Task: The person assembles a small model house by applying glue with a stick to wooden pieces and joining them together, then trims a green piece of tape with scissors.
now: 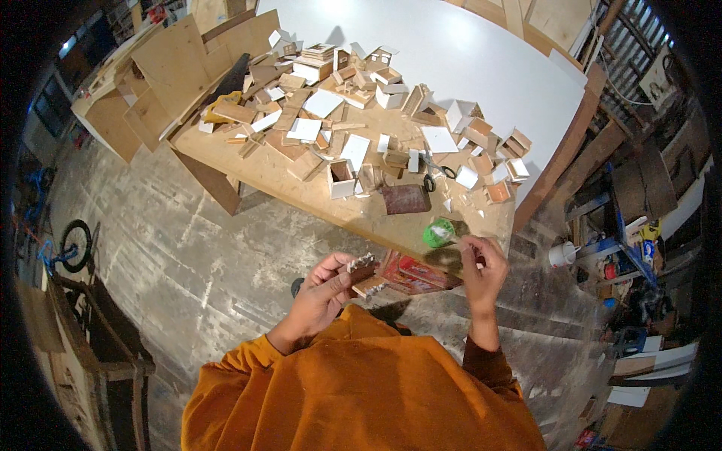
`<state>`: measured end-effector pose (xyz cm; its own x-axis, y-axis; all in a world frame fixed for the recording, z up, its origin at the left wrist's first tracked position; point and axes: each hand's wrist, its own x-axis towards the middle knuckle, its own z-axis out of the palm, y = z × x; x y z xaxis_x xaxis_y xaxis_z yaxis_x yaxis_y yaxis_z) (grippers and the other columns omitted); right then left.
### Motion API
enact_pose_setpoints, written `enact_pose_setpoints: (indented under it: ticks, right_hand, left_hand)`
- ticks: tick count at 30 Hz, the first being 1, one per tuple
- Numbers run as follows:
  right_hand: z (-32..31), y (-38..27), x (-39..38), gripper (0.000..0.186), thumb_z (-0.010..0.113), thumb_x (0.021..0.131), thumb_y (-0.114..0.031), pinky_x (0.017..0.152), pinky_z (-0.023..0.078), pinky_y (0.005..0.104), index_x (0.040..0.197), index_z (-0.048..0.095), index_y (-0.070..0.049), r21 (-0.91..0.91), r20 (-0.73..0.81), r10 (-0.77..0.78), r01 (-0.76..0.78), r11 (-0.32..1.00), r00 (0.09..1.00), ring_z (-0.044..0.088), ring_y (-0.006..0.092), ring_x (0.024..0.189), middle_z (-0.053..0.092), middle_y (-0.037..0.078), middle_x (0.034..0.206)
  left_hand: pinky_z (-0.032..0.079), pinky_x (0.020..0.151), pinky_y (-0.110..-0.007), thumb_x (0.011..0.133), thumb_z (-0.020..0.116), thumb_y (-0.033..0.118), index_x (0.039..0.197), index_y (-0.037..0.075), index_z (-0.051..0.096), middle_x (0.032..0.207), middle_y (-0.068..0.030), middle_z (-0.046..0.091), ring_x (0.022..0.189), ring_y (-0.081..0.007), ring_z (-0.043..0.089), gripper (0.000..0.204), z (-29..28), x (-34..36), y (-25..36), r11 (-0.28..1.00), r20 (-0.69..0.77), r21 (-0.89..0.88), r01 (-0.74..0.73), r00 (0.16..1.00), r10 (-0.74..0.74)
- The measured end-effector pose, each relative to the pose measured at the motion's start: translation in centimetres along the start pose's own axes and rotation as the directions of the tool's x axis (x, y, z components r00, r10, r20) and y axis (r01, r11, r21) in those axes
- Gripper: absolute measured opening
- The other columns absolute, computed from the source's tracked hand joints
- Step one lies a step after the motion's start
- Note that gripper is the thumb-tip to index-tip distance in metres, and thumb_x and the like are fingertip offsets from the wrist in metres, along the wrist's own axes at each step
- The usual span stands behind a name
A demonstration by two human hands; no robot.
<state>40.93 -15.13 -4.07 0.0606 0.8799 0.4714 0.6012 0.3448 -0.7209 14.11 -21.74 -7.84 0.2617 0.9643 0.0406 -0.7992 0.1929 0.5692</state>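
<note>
Low in front of me, my left hand [320,295] grips a small brown wooden piece [362,276] with white, glue-like lumps along its edges. Beside that piece, a red printed panel [414,273] lies between my hands, below the table's front edge. My right hand [485,272] is pinched close to a small green container [438,233] holding something white. A pale, thin thing [453,238] runs from the container to my right fingertips; its kind is too small to tell. Behind the container lies a dark brown flat piece [405,199].
Many small wooden and white blocks, boxes and offcuts cover the wooden table [301,197]. Scissors [430,180] with black handles lie among them. Plywood sheets [169,68] lean at the left, a white board [451,45] spans the back, and a white bucket [561,255] stands right.
</note>
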Motion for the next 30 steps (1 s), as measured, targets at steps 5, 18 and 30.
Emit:
enact_pose_setpoints:
  ticks: [5,18,30]
  right_hand:
    - [1.0,4.4,1.3,0.008,0.067,0.080,-0.006,0.061,0.048,0.0329,0.088,0.068,-0.003,-0.211,0.037,-0.010,0.018,0.977,0.999,0.061,0.0237,0.067,0.060,0.012,0.077]
    - [4.3,4.8,2.5,0.021,0.068,0.076,-0.009,0.082,0.047,0.0423,0.097,0.068,-0.005,-0.405,0.091,-0.194,0.215,0.889,0.977,0.059,0.0339,0.090,0.061,0.013,0.088]
    - [7.3,-5.2,2.3,0.035,0.076,0.071,-0.011,0.086,0.047,0.0390,0.104,0.068,-0.006,0.357,0.590,-0.475,0.317,0.879,0.653,0.059,0.0293,0.101,0.066,0.011,0.105]
  left_hand:
    - [0.050,0.094,-0.039,0.098,0.052,0.016,0.121,0.005,0.052,0.125,-0.0148,0.059,0.111,-0.0248,0.061,0.026,-1.0,0.2,-0.1,0.995,-0.107,-0.090,0.047,0.993,-0.056]
    - [0.051,0.087,-0.033,0.098,0.051,0.020,0.126,0.003,0.048,0.125,-0.0130,0.057,0.109,-0.0228,0.059,0.033,-2.2,0.3,0.8,0.999,-0.211,-0.036,0.036,0.977,-0.043]
    - [0.050,0.083,-0.029,0.068,0.085,0.007,0.145,0.006,0.034,0.122,-0.0105,0.057,0.091,-0.0141,0.061,0.092,-2.8,1.7,1.2,0.464,0.020,0.865,-0.188,0.939,0.343]
